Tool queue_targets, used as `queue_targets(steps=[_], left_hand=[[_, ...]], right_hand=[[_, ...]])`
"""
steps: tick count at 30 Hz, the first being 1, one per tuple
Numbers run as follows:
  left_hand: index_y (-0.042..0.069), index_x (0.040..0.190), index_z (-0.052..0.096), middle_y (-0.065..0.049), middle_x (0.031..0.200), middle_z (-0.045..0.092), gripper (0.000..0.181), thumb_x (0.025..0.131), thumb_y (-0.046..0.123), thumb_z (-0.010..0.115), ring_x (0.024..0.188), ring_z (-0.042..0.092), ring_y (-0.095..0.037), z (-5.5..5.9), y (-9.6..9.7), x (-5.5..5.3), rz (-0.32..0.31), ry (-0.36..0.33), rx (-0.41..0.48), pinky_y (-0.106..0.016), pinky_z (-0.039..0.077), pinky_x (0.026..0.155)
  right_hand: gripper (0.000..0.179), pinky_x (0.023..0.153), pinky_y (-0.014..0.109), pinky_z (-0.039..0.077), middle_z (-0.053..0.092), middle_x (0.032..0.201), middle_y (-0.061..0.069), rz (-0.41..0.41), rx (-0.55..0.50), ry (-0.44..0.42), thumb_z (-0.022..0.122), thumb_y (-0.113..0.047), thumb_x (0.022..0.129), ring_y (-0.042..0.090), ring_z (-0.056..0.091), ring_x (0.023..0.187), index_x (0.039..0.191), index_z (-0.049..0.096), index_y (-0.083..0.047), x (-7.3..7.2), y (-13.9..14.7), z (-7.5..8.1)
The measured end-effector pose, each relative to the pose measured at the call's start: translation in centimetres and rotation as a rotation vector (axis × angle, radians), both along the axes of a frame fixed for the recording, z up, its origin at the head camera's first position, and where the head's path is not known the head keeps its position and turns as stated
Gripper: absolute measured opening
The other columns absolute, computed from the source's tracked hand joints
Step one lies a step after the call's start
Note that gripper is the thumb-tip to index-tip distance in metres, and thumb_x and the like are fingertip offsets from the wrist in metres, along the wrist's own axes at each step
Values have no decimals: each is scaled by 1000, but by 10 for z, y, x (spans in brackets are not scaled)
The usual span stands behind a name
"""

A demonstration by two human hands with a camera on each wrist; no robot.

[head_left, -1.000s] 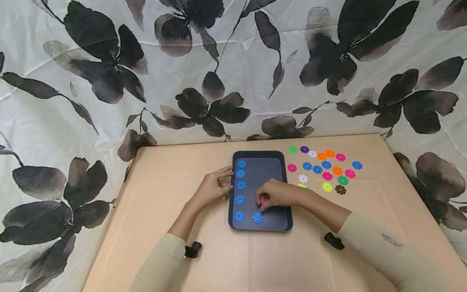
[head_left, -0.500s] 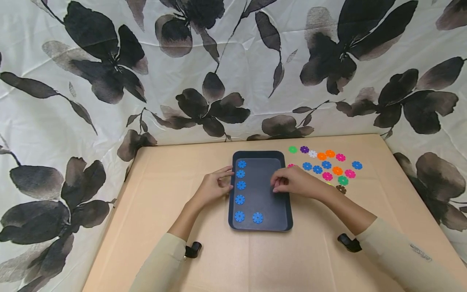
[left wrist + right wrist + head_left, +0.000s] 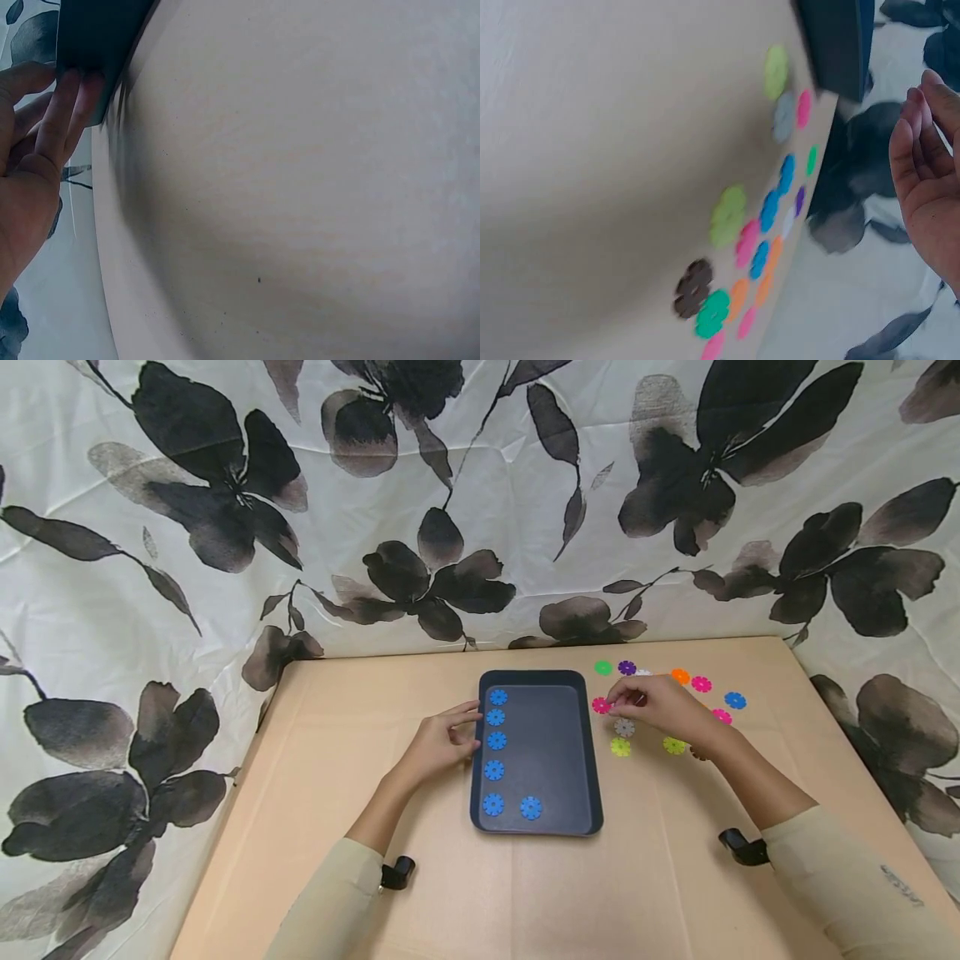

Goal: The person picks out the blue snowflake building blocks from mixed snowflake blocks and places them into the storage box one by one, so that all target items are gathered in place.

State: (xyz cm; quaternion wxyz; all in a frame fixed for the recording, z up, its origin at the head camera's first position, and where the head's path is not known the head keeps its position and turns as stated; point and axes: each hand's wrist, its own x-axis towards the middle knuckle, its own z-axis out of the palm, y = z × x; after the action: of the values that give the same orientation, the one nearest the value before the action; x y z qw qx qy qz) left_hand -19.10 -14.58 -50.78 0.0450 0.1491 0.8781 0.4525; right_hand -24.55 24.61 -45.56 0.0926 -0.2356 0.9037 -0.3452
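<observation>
A dark baking tray (image 3: 536,752) lies on the table, with several blue notched discs (image 3: 497,741) in a column along its left side. One more blue disc (image 3: 531,808) sits to the right of the column's nearest disc. My left hand (image 3: 438,742) touches the tray's left rim; in the left wrist view its extended fingers (image 3: 56,124) rest against the tray's side. Above the loose discs right of the tray is my right hand (image 3: 656,706), beside a pink disc (image 3: 601,705). In the right wrist view its fingers (image 3: 922,135) are loosely bent and hold nothing; some discs are hidden beneath it.
Loose discs right of the tray include a green one (image 3: 603,667), a purple one (image 3: 627,667), a grey-white one (image 3: 624,727), a yellow one (image 3: 620,747) and a blue one (image 3: 736,700). A floral cloth (image 3: 480,485) hangs behind the table (image 3: 360,710).
My right hand has moved from above the lone blue disc in the tray, up and right, to over the loose discs. The left hand has stayed at the tray's rim.
</observation>
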Motion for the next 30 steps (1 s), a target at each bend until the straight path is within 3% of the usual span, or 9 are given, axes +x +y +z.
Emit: queue_targets(steps=[4, 13, 23, 30], left_hand=[[-2, 132, 67, -9, 155, 54, 48, 86, -1, 78, 70, 68, -7, 0, 0, -1, 7, -2, 6, -17, 55, 65], [-1, 134, 67, -8, 156, 54, 48, 86, -1, 78, 70, 68, -8, -1, 3, -3, 25, -9, 16, -17, 55, 65], [0, 133, 68, -5, 155, 54, 48, 86, 0, 78, 70, 67, -9, -2, 3, -5, 39, -24, 35, -17, 54, 64], [-1, 130, 70, -7, 153, 56, 45, 86, 1, 79, 72, 68, -10, 0, 4, -10, 48, -13, 13, -18, 55, 67]], right_hand=[[16, 80, 21, 54, 70, 90, 2, -55, 32, -20, 79, -11, 91, 21, 63, 88, 106, 75, -7, -12, 15, -10], [35, 91, 51, 59, 69, 116, 18, -100, 105, -58, 75, -12, 94, 35, 64, 106, 127, 70, -1, -35, 26, -32], [35, 99, 56, 55, 65, 123, 22, -117, 177, -61, 74, -9, 95, 39, 63, 112, 128, 69, 0, -47, 27, -54], [32, 104, 57, 52, 61, 124, 24, -118, 190, -66, 72, -4, 95, 40, 60, 113, 126, 68, 1, -50, 25, -59]])
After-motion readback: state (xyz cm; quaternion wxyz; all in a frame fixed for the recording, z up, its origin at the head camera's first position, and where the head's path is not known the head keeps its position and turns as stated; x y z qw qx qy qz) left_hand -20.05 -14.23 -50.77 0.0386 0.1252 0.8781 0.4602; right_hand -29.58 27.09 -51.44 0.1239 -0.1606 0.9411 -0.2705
